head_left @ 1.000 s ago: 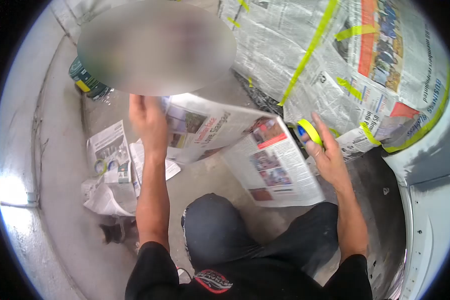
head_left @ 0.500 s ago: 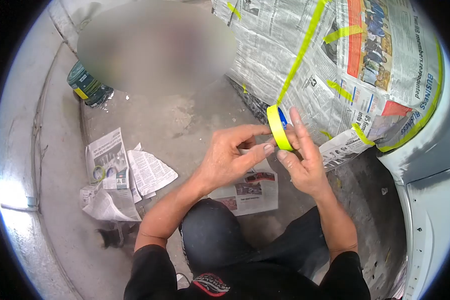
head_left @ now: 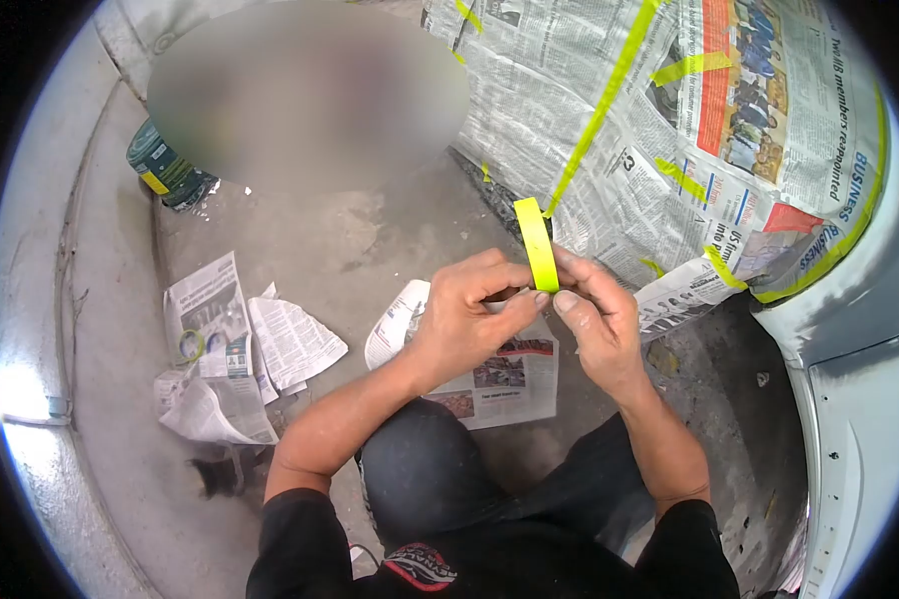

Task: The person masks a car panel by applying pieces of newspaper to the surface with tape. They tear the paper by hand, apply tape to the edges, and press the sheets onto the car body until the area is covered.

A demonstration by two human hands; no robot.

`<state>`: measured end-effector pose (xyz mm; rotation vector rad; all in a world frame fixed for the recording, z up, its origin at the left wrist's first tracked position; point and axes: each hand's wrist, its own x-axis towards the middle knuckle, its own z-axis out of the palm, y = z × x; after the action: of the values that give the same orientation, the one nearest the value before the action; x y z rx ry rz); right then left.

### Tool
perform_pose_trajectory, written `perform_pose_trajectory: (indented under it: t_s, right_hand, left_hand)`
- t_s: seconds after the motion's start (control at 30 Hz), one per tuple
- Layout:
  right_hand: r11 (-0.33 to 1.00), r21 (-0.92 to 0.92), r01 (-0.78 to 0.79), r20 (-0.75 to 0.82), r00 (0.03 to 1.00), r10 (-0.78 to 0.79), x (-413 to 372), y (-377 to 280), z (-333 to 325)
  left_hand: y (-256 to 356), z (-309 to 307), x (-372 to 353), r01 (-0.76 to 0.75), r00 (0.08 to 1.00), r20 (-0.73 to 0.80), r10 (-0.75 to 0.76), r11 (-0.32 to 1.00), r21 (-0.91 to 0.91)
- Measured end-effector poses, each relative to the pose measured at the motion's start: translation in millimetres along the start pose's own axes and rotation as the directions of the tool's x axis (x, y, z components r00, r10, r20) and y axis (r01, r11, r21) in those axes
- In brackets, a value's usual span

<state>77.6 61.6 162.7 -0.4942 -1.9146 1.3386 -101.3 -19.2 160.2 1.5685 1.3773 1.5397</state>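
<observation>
A roll of neon-yellow masking tape (head_left: 536, 245) stands on edge between my two hands. My left hand (head_left: 469, 311) pinches its lower part from the left with thumb and fingers. From the right, my right hand (head_left: 606, 324) closes on the roll, its fingertips partly hidden behind it. A long yellow tape strip (head_left: 604, 118) runs from close by the roll up across newspaper sheets (head_left: 559, 100) that cover a large bulging form. Shorter yellow tape pieces (head_left: 691, 67) hold the sheets.
Loose newspaper (head_left: 295, 339) lies on the concrete floor at left, with a small tape roll (head_left: 192, 345) on it. Another sheet (head_left: 509, 384) lies under my hands. A green can (head_left: 162, 165) stands back left. A grey-white panel (head_left: 864, 419) borders the right.
The tape roll has shifted slightly left and turned more edge-on. My right index finger, raised before, is now curled in against the roll.
</observation>
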Motion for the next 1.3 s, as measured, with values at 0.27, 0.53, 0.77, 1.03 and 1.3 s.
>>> perform_pose_trajectory:
  t_s: [0.27,0.53,0.77,1.03,1.3]
  right_hand:
    - [0.984,0.067,-0.163,0.014,0.987,0.163,4,-15,12]
    - [0.989,-0.084,-0.126,-0.032,0.992,0.123,0,-4,5]
    - [0.951,0.08,-0.3,0.011,0.954,0.3,3,-21,14]
    - [0.911,0.295,-0.288,-0.001,0.953,0.302,-5,-9,32]
    - [0.97,0.139,-0.199,0.051,0.98,0.194,-16,12,32]
  left_hand:
    - [-6,-5,-5,0.274,0.958,0.049,-0.282,0.857,-0.437]
    - [-18,-3,-5,0.103,0.984,-0.164,-0.075,0.979,0.175]
    - [-8,-10,4,-0.272,0.893,-0.029,0.45,0.589,0.761]
    - [-7,-10,0,-0.175,0.918,-0.096,0.384,0.611,0.772]
    - [-12,-17,0,-0.01,0.964,-0.22,0.148,0.849,0.528]
